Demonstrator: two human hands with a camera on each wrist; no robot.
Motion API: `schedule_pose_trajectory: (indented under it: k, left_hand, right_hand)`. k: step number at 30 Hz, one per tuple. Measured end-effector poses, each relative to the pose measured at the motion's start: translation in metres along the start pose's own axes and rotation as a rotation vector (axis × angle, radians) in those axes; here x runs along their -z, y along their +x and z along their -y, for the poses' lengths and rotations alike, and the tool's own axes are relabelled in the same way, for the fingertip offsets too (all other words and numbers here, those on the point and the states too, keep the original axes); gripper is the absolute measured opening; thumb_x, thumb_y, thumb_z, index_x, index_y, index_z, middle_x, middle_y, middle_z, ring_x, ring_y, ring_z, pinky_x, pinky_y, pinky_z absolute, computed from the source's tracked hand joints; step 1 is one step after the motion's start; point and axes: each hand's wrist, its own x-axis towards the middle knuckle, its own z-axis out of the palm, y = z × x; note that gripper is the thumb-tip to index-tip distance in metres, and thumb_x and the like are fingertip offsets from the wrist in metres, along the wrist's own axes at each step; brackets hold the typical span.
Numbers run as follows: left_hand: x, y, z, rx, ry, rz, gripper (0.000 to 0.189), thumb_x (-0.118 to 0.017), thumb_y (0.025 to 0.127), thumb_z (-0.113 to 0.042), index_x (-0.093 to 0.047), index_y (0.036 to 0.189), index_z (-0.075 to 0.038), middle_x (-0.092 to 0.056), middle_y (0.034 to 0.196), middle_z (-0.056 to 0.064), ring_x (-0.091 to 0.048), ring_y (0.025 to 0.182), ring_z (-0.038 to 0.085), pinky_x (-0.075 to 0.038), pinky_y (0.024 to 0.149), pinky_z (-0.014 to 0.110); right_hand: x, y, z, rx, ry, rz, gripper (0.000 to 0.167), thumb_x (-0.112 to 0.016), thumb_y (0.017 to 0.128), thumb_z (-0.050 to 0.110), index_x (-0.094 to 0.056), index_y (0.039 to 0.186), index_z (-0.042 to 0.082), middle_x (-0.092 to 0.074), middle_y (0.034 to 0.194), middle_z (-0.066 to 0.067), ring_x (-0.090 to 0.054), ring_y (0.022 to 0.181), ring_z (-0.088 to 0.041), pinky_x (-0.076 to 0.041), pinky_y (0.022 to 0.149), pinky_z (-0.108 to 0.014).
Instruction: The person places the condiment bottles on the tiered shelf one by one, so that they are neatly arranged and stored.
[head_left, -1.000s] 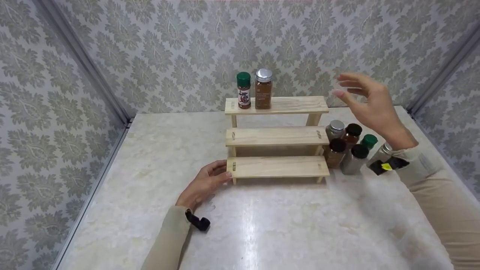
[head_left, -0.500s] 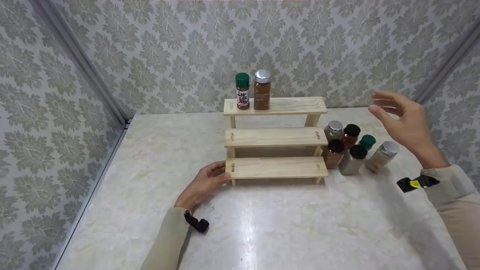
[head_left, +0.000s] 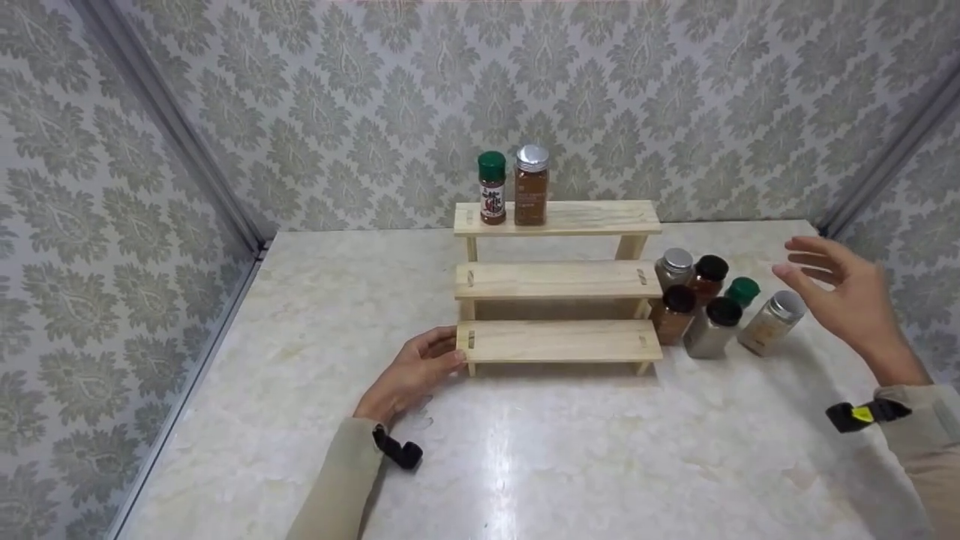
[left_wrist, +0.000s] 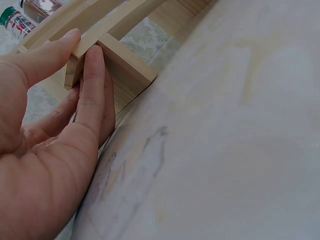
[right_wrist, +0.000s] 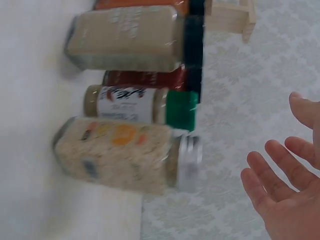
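Note:
A three-step wooden spice rack (head_left: pixel 559 341) stands on the table. My left hand (head_left: pixel 409 375) holds the left end of its lowest step; in the left wrist view the thumb (left_wrist: pixel 62 47) lies on the board and the fingers (left_wrist: pixel 92 95) are against its end. On the top step are a green-capped spice bottle (head_left: pixel 492 187) and a silver-capped jar of brown spice (head_left: pixel 531 187). My right hand (head_left: pixel 855 300) hovers with nothing in it, fingers loosely bent, just right of a silver-capped jar of pale flakes (right_wrist: pixel 117 155).
Several more spice jars crowd the rack's right side: a silver-capped one (head_left: pixel 675 266), black-capped ones (head_left: pixel 712 330) and a small green-capped bottle (right_wrist: pixel 125 105). Patterned wall panels (head_left: pixel 375 97) enclose the table (head_left: pixel 337 300) at the back and sides.
My right hand has moved right and down, away from the top step, to beside the jar of pale flakes. The left hand keeps its place on the rack.

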Motion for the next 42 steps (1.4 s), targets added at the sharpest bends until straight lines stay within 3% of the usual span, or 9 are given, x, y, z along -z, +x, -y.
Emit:
schedule_pose_trajectory:
  k: [6,11,16,21,23,27,29,34,42]
  left_hand:
    - [-0.002,-0.003,0.001,0.004,-0.004,-0.001,0.065,-0.075,0.101,-0.012,-0.045,0.157,0.001,-0.051,0.158,0.023,-0.059,0.137,0.026,-0.055,0.112,0.036]
    - [-0.001,-0.004,0.001,-0.009,0.001,-0.006,0.064,-0.076,0.100,-0.011,-0.047,0.155,0.002,-0.054,0.155,0.022,-0.059,0.136,0.025,-0.056,0.110,0.034]
    - [0.001,-0.003,0.003,-0.021,-0.006,0.022,0.064,-0.075,0.101,-0.009,-0.045,0.156,0.003,-0.054,0.155,0.021,-0.058,0.136,0.023,-0.056,0.108,0.033]
    - [0.002,-0.003,0.003,-0.027,-0.019,0.033,0.066,-0.075,0.101,-0.009,-0.044,0.158,0.002,-0.052,0.157,0.020,-0.057,0.136,0.022,-0.056,0.107,0.033]
    - [0.001,-0.003,0.001,-0.025,-0.024,0.033,0.066,-0.074,0.100,-0.009,-0.043,0.158,0.002,-0.051,0.157,0.020,-0.057,0.137,0.022,-0.055,0.107,0.033]
    - [0.001,-0.004,0.000,-0.022,-0.032,0.035,0.066,-0.074,0.101,-0.009,-0.043,0.158,0.002,-0.050,0.159,0.020,-0.056,0.138,0.022,-0.055,0.109,0.033]
    - [0.001,-0.005,-0.001,-0.022,-0.039,0.037,0.066,-0.074,0.100,-0.008,-0.043,0.158,0.002,-0.050,0.159,0.020,-0.056,0.138,0.022,-0.054,0.110,0.033]
    - [0.002,-0.005,-0.003,-0.027,-0.059,0.051,0.069,-0.075,0.099,-0.006,-0.041,0.159,0.001,-0.048,0.160,0.020,-0.054,0.141,0.023,-0.052,0.114,0.036]
    - [0.004,-0.005,-0.002,-0.035,-0.016,0.070,0.070,-0.073,0.101,-0.010,-0.039,0.161,0.001,-0.045,0.163,0.021,-0.050,0.145,0.026,-0.051,0.115,0.036]
  right_hand:
    - [0.000,-0.021,-0.019,-0.078,-0.064,0.015,0.056,-0.078,0.100,0.028,-0.060,0.149,0.007,-0.064,0.136,0.007,-0.053,0.113,0.019,-0.043,0.093,0.002]
    - [-0.003,-0.032,-0.031,-0.100,-0.084,0.019,0.058,-0.077,0.101,0.029,-0.059,0.151,0.006,-0.064,0.142,-0.010,-0.049,0.110,0.023,-0.043,0.092,0.002]
    - [-0.006,-0.043,-0.044,-0.136,-0.067,0.035,0.061,-0.079,0.100,0.028,-0.057,0.152,0.005,-0.063,0.141,-0.003,-0.049,0.108,0.024,-0.044,0.089,0.003]
    - [-0.012,-0.049,-0.056,-0.146,-0.044,0.038,0.062,-0.079,0.099,0.023,-0.055,0.152,-0.001,-0.059,0.145,-0.017,-0.049,0.107,0.024,-0.046,0.086,0.003]
    - [-0.015,-0.050,-0.059,-0.148,-0.039,0.027,0.063,-0.080,0.099,0.021,-0.055,0.151,-0.003,-0.062,0.140,-0.012,-0.050,0.105,0.024,-0.046,0.084,0.003]
    - [-0.016,-0.052,-0.059,-0.167,-0.021,0.010,0.061,-0.081,0.098,0.023,-0.057,0.147,-0.003,-0.058,0.126,0.022,-0.053,0.104,0.023,-0.047,0.083,0.003]
    - [-0.017,-0.053,-0.059,-0.170,-0.013,0.006,0.059,-0.081,0.098,0.024,-0.058,0.146,-0.002,-0.055,0.120,0.031,-0.054,0.105,0.023,-0.047,0.083,0.003]
    - [-0.020,-0.051,-0.057,-0.154,-0.024,-0.015,0.054,-0.079,0.100,0.024,-0.060,0.143,-0.002,-0.054,0.118,0.033,-0.052,0.103,0.023,-0.046,0.082,0.003]
    - [-0.021,-0.046,-0.057,-0.127,-0.055,0.001,0.053,-0.076,0.102,0.022,-0.058,0.147,-0.002,-0.053,0.121,0.028,-0.048,0.105,0.025,-0.044,0.082,0.004]
